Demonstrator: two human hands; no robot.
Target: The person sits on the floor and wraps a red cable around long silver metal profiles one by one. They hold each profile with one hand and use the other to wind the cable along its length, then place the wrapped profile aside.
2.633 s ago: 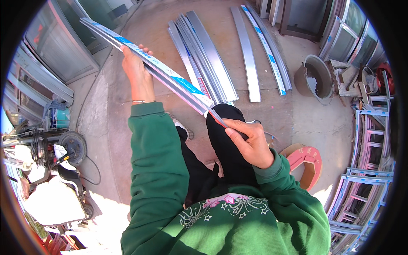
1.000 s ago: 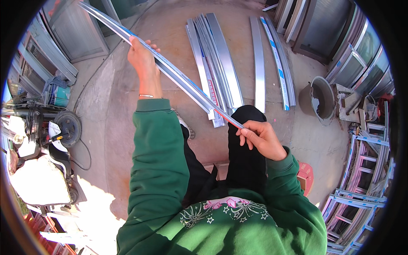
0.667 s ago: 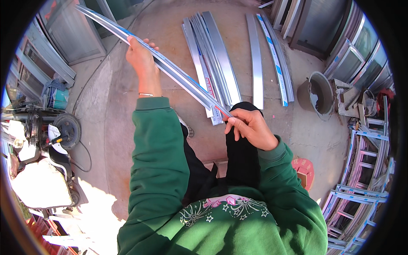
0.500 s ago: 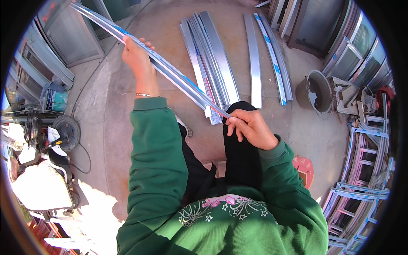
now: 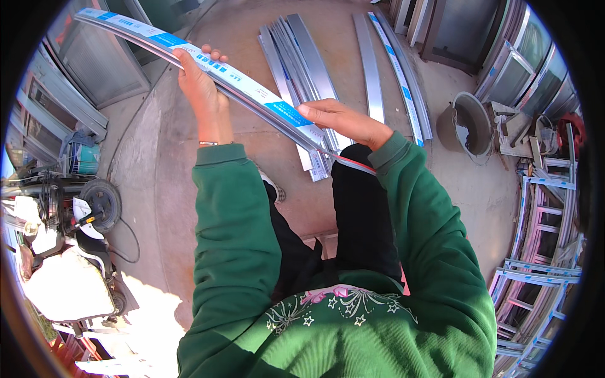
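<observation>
A long silver metal profile (image 5: 246, 91) wrapped in white and blue film runs from the upper left down to my raised knee. My left hand (image 5: 200, 93) grips it from below near its middle. My right hand (image 5: 343, 120) lies on the profile's near end, fingers spread along its top face, close to the red-tipped end resting on my black trouser leg (image 5: 359, 208). Both arms are in green sleeves.
Several more silver profiles (image 5: 309, 63) lie side by side on the concrete floor ahead, two further ones (image 5: 397, 69) to their right. A grey bucket (image 5: 469, 123) stands at the right, blue-white frames (image 5: 535, 252) are stacked at the far right, and a wheeled machine (image 5: 94, 201) with a cable sits at the left.
My right hand has slid up along the profile, away from its near end toward the middle. The profile's end now rests on my knee. The left hand keeps its grip.
</observation>
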